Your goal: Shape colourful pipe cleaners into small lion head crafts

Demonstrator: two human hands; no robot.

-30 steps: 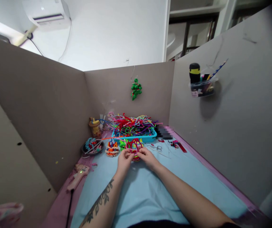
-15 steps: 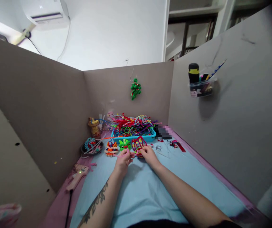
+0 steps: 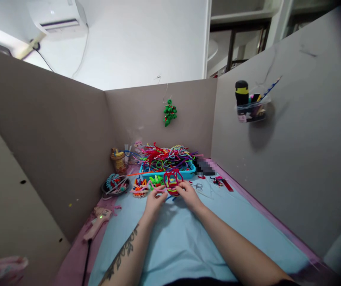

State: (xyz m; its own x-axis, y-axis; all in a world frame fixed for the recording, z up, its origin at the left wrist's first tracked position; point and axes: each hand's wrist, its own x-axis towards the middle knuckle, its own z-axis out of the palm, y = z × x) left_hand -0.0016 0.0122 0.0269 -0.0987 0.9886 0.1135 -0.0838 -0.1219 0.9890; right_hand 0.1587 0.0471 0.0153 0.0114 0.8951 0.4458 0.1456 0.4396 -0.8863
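Just above the blue cloth, my right hand (image 3: 187,193) is closed on a rounded, cage-like piece bent from dark red pipe cleaners (image 3: 172,177), with yellow and blue strands in it. A pink pipe cleaner (image 3: 157,189) runs from that piece to my left hand (image 3: 156,200), whose thumb and fingers pinch it. Behind my left hand sits a green fuzzy figure (image 3: 156,181), partly covered. Left of it stands an orange and cream pipe-cleaner piece (image 3: 140,188).
A blue tray (image 3: 190,172) heaped with pipe cleaners stands at the back. Scissors (image 3: 199,186) lie to the right. On the left are a dark bowl (image 3: 122,190) of coiled pieces, a yellow-lidded cup (image 3: 118,159) and a pink glue gun (image 3: 97,224) with a cord. Grey panels surround the table.
My left hand has opened its grip slightly and shifted a little left and down. The pink pipe cleaner now curves up beyond it. The red piece has turned somewhat in my right hand.
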